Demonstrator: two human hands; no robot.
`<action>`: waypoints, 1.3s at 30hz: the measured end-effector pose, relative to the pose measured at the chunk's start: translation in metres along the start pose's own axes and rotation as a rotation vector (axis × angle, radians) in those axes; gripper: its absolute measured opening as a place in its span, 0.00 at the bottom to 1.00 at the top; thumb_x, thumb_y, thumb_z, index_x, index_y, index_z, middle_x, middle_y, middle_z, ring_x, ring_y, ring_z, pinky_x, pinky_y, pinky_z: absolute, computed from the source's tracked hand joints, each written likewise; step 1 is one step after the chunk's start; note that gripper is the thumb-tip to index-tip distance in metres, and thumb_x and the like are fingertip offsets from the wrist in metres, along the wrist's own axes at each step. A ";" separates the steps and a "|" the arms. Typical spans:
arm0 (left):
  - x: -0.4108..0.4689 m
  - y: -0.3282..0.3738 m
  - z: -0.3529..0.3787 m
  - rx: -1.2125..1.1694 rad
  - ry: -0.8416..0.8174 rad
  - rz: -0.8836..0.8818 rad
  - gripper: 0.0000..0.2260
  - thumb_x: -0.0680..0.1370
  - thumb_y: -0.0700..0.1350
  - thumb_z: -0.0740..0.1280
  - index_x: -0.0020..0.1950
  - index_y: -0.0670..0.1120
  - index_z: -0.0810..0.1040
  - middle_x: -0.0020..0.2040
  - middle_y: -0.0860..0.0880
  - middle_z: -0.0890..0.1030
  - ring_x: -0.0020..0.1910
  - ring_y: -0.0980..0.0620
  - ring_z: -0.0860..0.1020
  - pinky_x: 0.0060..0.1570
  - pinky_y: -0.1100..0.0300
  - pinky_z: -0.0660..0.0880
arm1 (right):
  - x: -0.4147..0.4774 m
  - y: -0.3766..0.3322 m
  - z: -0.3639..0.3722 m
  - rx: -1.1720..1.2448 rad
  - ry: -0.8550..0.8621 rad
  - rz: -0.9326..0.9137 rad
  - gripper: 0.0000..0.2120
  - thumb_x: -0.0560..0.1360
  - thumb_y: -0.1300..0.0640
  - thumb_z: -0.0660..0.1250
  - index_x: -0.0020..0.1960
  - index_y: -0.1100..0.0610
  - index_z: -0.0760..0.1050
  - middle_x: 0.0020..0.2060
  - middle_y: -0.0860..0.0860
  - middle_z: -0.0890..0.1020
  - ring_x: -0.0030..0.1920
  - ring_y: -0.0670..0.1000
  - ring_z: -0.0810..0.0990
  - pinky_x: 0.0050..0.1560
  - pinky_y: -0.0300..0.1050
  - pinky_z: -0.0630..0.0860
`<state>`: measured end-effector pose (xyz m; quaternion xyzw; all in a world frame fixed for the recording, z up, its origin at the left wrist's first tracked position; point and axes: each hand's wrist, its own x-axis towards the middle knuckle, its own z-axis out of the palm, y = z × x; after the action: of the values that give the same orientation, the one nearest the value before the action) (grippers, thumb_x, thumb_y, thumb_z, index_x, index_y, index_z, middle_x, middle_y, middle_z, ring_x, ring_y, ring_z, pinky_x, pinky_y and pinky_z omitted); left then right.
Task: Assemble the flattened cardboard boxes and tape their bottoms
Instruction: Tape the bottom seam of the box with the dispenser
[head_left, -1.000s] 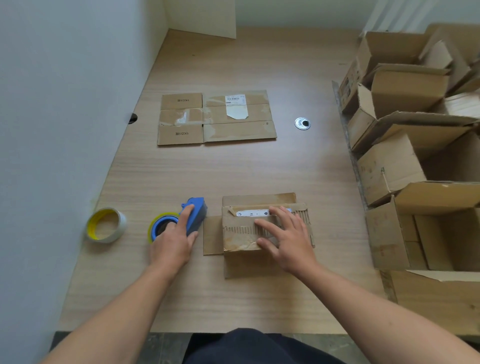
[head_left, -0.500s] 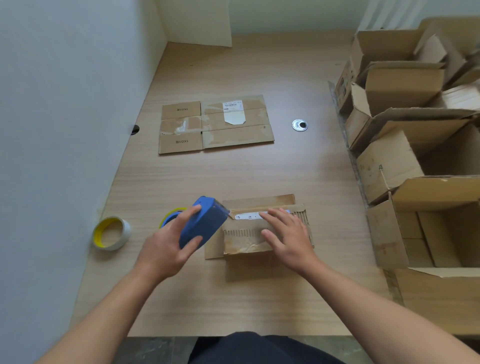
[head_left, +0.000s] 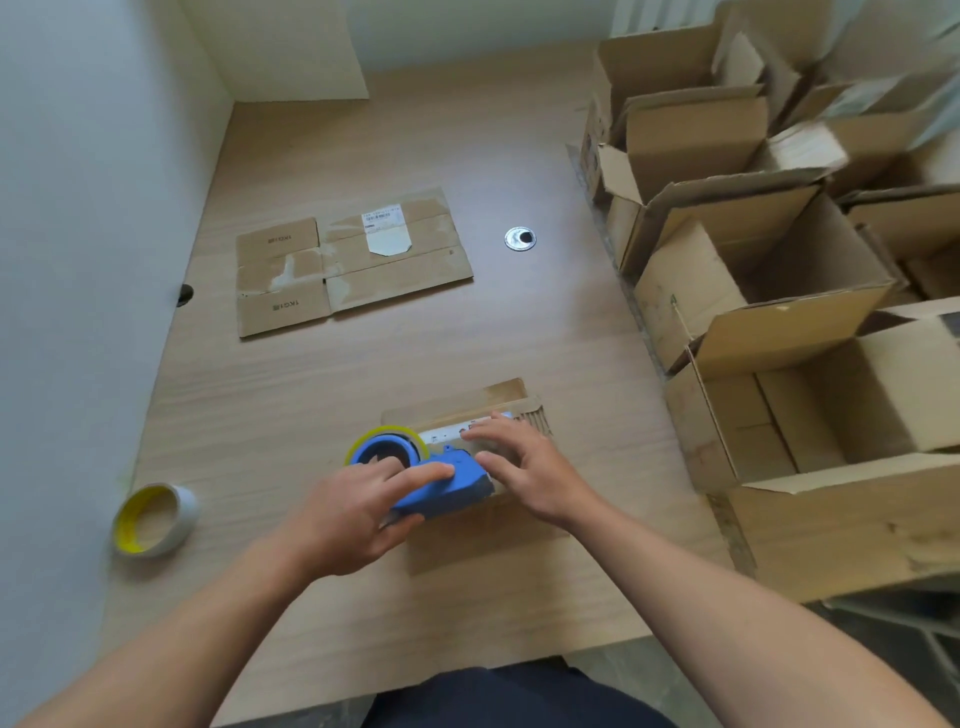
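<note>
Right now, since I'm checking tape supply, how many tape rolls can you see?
2: a loose roll on the desk, far left, and one in the dispenser the left hand holds at the box. More may be hidden in open boxes.

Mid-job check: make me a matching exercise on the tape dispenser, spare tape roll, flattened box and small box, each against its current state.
1 blue tape dispenser
2 spare tape roll
3 flattened box
4 small box

a lies flat, untouched, farther away
b gripped by the left hand
c pressed under the right hand
d lies alone, far left

Pairs: 1-b, 2-d, 3-a, 4-c.
</note>
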<state>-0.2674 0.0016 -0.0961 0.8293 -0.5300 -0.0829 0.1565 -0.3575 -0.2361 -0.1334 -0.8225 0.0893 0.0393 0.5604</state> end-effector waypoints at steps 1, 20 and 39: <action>0.001 0.000 0.000 -0.002 -0.011 0.003 0.24 0.75 0.55 0.63 0.71 0.59 0.66 0.40 0.54 0.75 0.33 0.53 0.74 0.29 0.61 0.73 | 0.001 0.002 0.001 0.008 0.011 0.010 0.10 0.80 0.58 0.68 0.60 0.55 0.81 0.66 0.47 0.78 0.76 0.48 0.64 0.76 0.49 0.56; 0.008 0.003 -0.014 0.111 -0.125 0.123 0.24 0.74 0.53 0.62 0.71 0.59 0.68 0.39 0.53 0.74 0.31 0.53 0.71 0.26 0.63 0.70 | 0.002 0.001 -0.004 0.072 -0.046 -0.035 0.10 0.79 0.58 0.69 0.59 0.49 0.81 0.65 0.47 0.77 0.74 0.46 0.64 0.76 0.48 0.59; 0.030 0.009 -0.039 -0.232 -0.237 -0.241 0.27 0.72 0.61 0.60 0.71 0.72 0.60 0.53 0.52 0.82 0.43 0.51 0.78 0.47 0.57 0.74 | 0.003 0.007 0.000 0.560 0.223 0.232 0.11 0.75 0.64 0.71 0.36 0.56 0.83 0.52 0.45 0.83 0.57 0.34 0.78 0.56 0.37 0.73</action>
<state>-0.2505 -0.0226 -0.0557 0.8476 -0.4285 -0.2585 0.1762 -0.3561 -0.2386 -0.1401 -0.6199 0.2509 -0.0136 0.7433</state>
